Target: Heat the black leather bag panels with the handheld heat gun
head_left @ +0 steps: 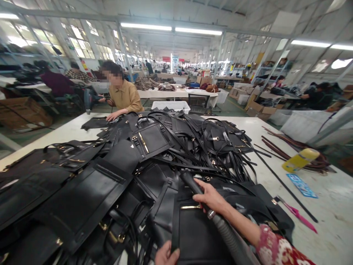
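My right hand (211, 197) is wrapped round a black hose nozzle (189, 181) with a ribbed grey hose (230, 233) running back under my forearm. The nozzle's tip lies over the upper part of a black leather bag piece (202, 230) with a gold zipper (191, 207). At the bottom edge of the view my left hand (167, 254) pinches that bag piece by its left side, thumb on top. All around is a large heap of black bag pieces (91, 200) with straps, buckles and gold zippers.
Across the table (328, 184) a co-worker (128, 96) holds a dark tool (89, 99). To the right are a yellow bottle (300, 161), a blue printed card (301, 185), a pink-handled tool (300, 218) and brown straps (275, 147). A white bin (171, 106) stands behind the heap.
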`<state>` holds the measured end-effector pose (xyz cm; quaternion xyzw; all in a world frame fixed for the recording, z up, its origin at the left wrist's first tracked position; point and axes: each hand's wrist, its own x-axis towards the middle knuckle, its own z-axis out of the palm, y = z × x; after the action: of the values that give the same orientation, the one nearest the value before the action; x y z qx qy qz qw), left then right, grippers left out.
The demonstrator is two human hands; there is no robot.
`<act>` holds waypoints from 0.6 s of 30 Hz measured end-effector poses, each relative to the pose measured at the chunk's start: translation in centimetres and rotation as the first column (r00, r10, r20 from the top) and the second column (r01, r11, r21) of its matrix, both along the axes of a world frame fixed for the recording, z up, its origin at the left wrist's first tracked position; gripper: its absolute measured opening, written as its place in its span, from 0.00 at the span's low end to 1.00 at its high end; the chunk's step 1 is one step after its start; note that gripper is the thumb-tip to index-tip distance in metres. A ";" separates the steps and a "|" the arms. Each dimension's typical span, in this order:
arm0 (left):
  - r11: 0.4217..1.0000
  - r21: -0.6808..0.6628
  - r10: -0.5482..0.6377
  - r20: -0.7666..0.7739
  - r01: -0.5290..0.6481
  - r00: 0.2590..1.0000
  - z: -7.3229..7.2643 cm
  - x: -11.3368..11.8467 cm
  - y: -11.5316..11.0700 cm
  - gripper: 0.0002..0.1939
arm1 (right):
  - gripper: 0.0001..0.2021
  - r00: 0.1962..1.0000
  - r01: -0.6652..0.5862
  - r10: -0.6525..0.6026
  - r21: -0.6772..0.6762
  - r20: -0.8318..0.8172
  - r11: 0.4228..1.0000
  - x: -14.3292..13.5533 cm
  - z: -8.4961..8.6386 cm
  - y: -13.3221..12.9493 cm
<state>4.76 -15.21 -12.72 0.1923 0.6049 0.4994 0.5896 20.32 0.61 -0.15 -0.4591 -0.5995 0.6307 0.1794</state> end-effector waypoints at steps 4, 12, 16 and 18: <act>0.998 0.027 -0.059 -0.064 0.061 0.996 1.8 -1.7 5.3 0.10 | 0.33 0.999 0.034 -0.034 -0.015 0.000 0.999 3.3 2.2 -1.6; 0.987 -0.086 -0.109 0.253 0.134 0.961 3.3 -4.3 5.0 0.15 | 0.36 0.999 -0.049 0.050 -0.158 0.005 0.986 6.2 5.0 -7.3; 0.998 -0.056 -0.004 0.276 0.021 0.961 2.7 -3.5 3.5 0.16 | 0.35 0.974 -0.228 0.223 -0.235 -0.048 0.945 5.2 5.2 -8.2; 0.999 -0.027 0.048 0.245 -0.042 0.968 2.4 -2.7 3.3 0.16 | 0.34 0.958 -0.284 0.265 -0.266 -0.105 0.921 4.4 4.4 -8.2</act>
<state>2.03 -11.94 -10.31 0.1089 0.5370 0.5259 0.6505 24.69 -7.55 4.24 -0.3699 -0.5569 0.7425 0.0426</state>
